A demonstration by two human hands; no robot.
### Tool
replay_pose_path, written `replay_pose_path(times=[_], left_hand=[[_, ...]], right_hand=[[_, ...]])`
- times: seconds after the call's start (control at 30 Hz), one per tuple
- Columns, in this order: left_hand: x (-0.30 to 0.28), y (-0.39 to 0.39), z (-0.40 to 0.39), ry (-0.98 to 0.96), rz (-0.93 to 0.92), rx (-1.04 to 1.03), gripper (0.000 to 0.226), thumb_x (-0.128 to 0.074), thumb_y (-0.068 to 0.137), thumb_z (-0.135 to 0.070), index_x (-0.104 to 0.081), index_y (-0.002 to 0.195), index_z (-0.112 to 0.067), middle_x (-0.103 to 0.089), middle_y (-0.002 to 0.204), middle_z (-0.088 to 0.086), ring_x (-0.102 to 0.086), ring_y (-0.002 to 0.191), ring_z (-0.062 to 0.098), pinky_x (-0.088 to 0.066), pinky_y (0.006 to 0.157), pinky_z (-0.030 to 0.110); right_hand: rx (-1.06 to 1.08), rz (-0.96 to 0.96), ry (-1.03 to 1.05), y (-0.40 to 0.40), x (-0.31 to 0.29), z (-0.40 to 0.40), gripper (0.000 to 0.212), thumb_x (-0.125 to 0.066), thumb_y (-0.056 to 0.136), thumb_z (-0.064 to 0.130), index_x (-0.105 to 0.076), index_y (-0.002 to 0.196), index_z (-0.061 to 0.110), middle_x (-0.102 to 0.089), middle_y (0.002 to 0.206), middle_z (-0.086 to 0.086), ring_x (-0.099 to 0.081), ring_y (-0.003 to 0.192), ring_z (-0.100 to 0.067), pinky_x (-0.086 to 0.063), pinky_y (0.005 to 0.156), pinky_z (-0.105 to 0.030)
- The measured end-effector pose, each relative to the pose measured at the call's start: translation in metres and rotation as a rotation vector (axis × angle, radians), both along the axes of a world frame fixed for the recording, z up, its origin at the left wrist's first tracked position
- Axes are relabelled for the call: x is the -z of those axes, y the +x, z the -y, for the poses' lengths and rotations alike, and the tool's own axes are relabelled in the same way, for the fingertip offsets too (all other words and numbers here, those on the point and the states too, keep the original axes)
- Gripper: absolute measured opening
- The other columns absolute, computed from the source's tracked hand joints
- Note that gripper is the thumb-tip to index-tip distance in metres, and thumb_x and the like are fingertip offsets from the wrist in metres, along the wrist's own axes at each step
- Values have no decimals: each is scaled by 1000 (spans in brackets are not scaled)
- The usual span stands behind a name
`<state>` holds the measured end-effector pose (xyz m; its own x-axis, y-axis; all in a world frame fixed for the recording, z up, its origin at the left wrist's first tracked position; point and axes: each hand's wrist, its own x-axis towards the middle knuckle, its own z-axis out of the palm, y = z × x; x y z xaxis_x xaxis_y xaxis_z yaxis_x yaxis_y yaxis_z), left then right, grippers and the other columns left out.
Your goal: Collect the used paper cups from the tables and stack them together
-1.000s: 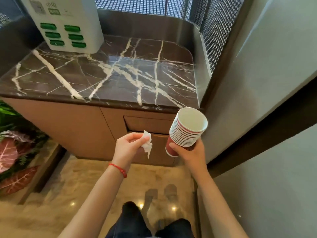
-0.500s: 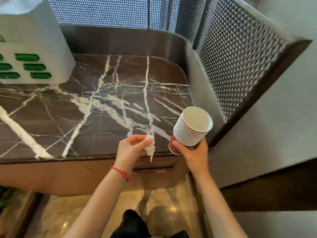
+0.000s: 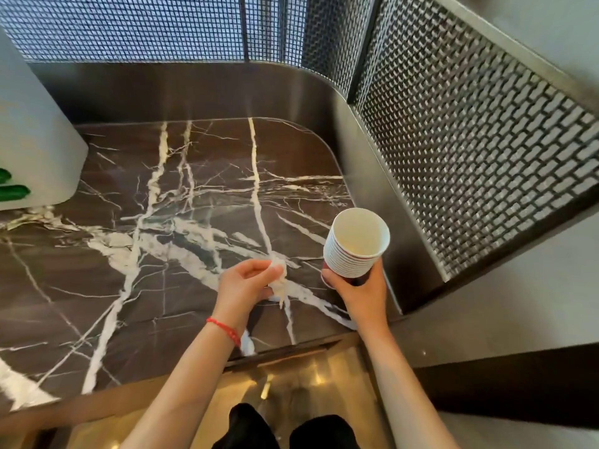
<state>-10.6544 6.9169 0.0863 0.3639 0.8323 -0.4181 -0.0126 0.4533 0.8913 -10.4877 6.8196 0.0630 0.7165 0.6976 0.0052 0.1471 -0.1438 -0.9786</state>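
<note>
Stack of nested paper cups (image 3: pixel 355 246), red-walled with white rims and a white interior, held upright and slightly tilted above the right front part of the table (image 3: pixel 97 286). The right hand (image 3: pixel 363 294) grips the lowest cup from below, fingers and thumb curled around its base. Just to the left, apart from the stack, the left hand (image 3: pixel 241 286) pinches a crumpled white tissue (image 3: pixel 280 281) between thumb and fingers, its tail hanging toward the table surface; a red string bracelet (image 3: pixel 225 328) circles that wrist. The table top is dark brown marble with white veins and a rounded far right corner. A white box with green slots (image 3: pixel 35 157) stands at its left edge. Metal mesh panels (image 3: pixel 470 131) above a steel wall enclose the table behind and to the right.
</note>
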Motion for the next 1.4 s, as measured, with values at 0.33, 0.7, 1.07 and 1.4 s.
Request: replay_pose_path(times=[0.33,0.7,1.07,1.4], left_hand=[[1,14,-19,16,-27,-9,8,-75,74,-17,-71,81,-15,-73,69,-4,-67,67,7,-51,56,16],[4,13,-32,-5,-9,-61,4,-76,71,-18,-72,71,-18,-72,64,-4,-67,61,4,-50,51,14],[6,22,-43,-27,-32,-87,7,-77,70,-18,-71,74,-16,-72,64,-6,-66,59,1,-48,50,12],[5,29,-49,-39,-53,-115,9,-75,74,-15,-70,80,-12,-72,65,-6,-66,60,0,-48,50,12]], right_hand=[[88,0,-8,9,10,-19,73,-85,61,32,-49,125,26,-61,117,12,-55,110,-3,-43,90,-15],[122,49,43,40,5,-85,60,-84,66,24,-49,114,29,-59,110,11,-56,105,-7,-41,84,-12],[92,18,40,70,4,-130,71,-83,68,22,-48,130,15,-58,117,9,-53,105,-4,-39,81,-4],[77,4,51,80,3,-154,69,-83,68,20,-49,128,12,-59,119,5,-55,108,-9,-43,90,-21]])
